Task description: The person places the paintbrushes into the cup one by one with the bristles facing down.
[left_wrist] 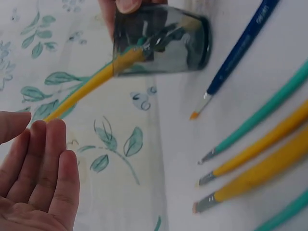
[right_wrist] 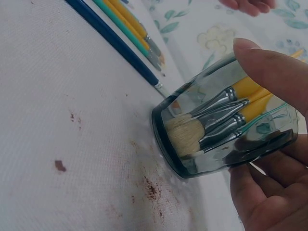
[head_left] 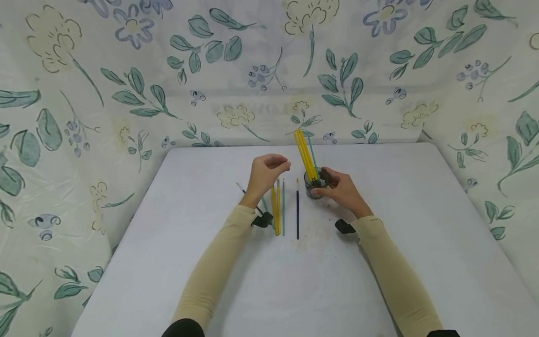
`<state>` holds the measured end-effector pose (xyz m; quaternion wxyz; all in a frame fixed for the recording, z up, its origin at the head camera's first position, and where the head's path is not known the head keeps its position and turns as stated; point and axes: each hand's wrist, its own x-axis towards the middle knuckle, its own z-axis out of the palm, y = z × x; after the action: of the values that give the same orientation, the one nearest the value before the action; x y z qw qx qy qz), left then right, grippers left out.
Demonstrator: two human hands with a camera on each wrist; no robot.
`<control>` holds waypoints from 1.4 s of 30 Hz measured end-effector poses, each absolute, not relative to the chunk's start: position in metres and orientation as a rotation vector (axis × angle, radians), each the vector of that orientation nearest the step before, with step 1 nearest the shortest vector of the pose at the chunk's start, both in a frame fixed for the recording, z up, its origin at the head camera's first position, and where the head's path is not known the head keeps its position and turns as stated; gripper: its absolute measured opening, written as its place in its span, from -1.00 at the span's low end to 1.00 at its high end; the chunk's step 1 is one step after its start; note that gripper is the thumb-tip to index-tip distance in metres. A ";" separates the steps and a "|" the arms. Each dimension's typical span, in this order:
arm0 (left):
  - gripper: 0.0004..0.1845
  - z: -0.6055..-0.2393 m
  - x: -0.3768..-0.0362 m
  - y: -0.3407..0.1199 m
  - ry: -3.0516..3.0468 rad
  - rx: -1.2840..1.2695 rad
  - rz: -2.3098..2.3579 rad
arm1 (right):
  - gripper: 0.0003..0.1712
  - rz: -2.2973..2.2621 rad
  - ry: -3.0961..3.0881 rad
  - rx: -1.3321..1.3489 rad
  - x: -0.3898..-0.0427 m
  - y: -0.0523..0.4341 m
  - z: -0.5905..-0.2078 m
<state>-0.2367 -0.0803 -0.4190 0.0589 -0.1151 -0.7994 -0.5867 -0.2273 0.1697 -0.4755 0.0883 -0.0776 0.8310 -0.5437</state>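
My right hand (head_left: 346,191) grips a dark-tinted clear glass (head_left: 309,191), thumb on one side and fingers round the other. In the right wrist view, several yellow-handled paintbrushes (right_wrist: 185,134) and a thin teal one stand in it, bristles down at the glass's bottom. My left hand (head_left: 266,177) hovers left of the glass, holding nothing. Its fingers (left_wrist: 57,159) are loosely bent, the thumb near their tips. Below it, on the table, lie yellow paintbrushes (head_left: 275,213), a teal one (head_left: 283,210) and a navy paintbrush (head_left: 297,210), side by side with bristles pointing away from me.
A white cloth covers the table (head_left: 421,243). Reddish-brown specks (right_wrist: 153,190) mark it near the glass. Another dark paintbrush (head_left: 241,188) sticks out from behind the left wrist. A floral sheet (head_left: 252,61) hangs behind the table and along both sides.
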 end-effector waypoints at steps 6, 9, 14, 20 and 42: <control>-0.75 -0.417 -0.237 -0.100 -2.444 -0.333 -1.714 | 0.11 -1.609 2.491 -0.261 -0.227 0.172 -0.477; -0.71 -0.415 -0.235 -0.111 -2.451 -0.337 -1.700 | 0.10 -1.598 2.501 -0.256 -0.227 0.172 -0.476; -0.72 -0.415 -0.233 -0.129 -2.472 -0.327 -1.643 | 0.09 -1.588 2.505 -0.234 -0.226 0.171 -0.476; -0.71 -0.417 -0.228 -0.146 -2.541 -0.296 -1.562 | 0.09 -1.588 2.506 -0.226 -0.226 0.170 -0.477; -0.69 -0.446 -0.211 -0.184 -2.946 -0.415 -1.100 | 0.09 -1.608 2.492 -0.235 -0.227 0.171 -0.478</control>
<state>-0.2106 -0.1842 -0.4459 -0.0151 -0.1309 -0.9286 -0.3469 -0.2271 0.1714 -0.4775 0.0833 -0.0786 0.8348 -0.5386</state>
